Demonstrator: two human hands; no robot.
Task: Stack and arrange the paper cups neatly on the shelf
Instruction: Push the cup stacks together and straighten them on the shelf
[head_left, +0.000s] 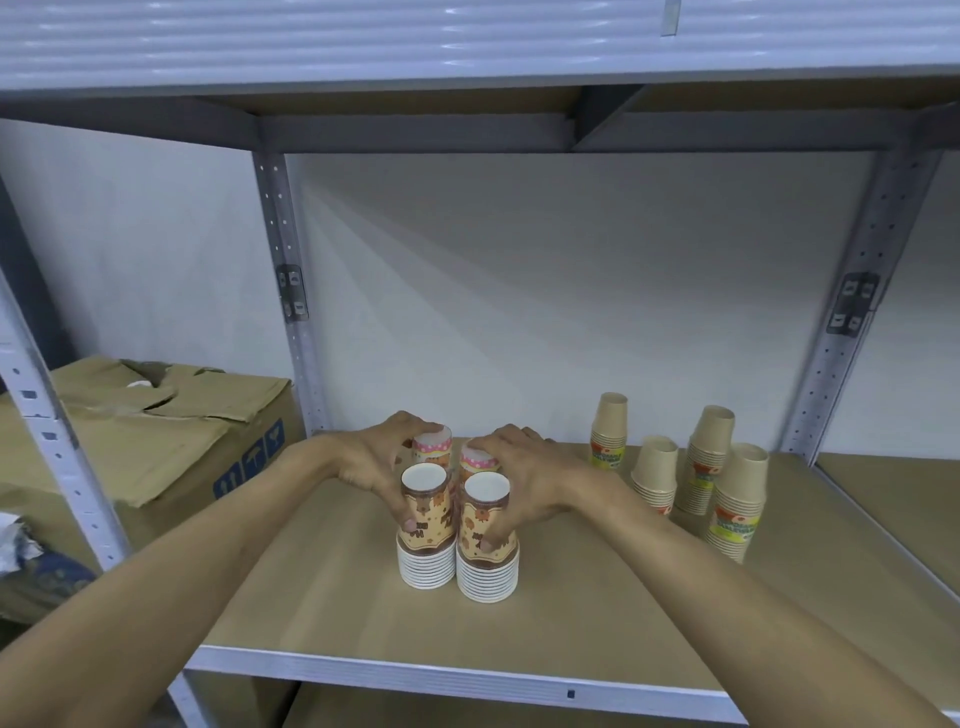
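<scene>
Several stacks of upside-down printed paper cups stand close together in the middle of the shelf (322, 587). The front left stack (425, 525) and front right stack (487, 535) have brown animal prints and white rims. Behind them stand two pink-banded stacks (434, 447), partly hidden. My left hand (374, 462) wraps the left side of the cluster, thumb on the front left stack. My right hand (530, 478) wraps the right side, thumb on the front right stack.
Several stacks of plain brown cups (737, 499) stand upside down at the right of the shelf, near the rear upright post (852, 322). A torn cardboard box (145, 441) sits left of the shelf frame. An upper shelf hangs overhead.
</scene>
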